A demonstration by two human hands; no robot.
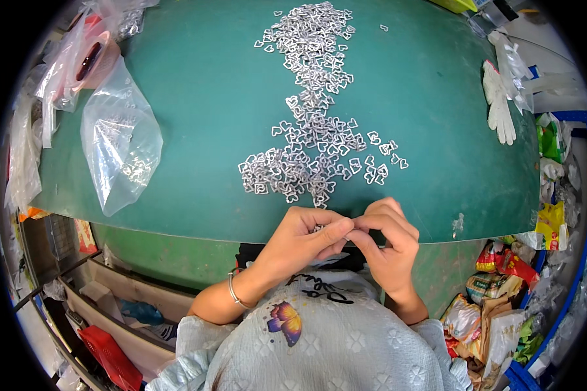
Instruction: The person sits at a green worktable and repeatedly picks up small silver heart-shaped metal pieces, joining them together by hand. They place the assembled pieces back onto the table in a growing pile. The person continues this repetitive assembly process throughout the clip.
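Observation:
A long heap of small silver heart-shaped metal pieces (313, 124) runs down the middle of the green table (209, 98). At the table's near edge my left hand (303, 238) and my right hand (388, 241) meet, fingertips pinched together. A few of the small metal pieces show between the fingers of my left hand. What sits between the pinching fingertips is mostly hidden. A thin silver bangle (233, 290) circles my left wrist.
A clear plastic bag (120, 140) holding a few metal pieces lies at the left. More bags and a pink object (91, 55) sit at the far left. White gloves (500, 104) lie at the right edge. Snack wrappers (496, 313) fill a bin at lower right.

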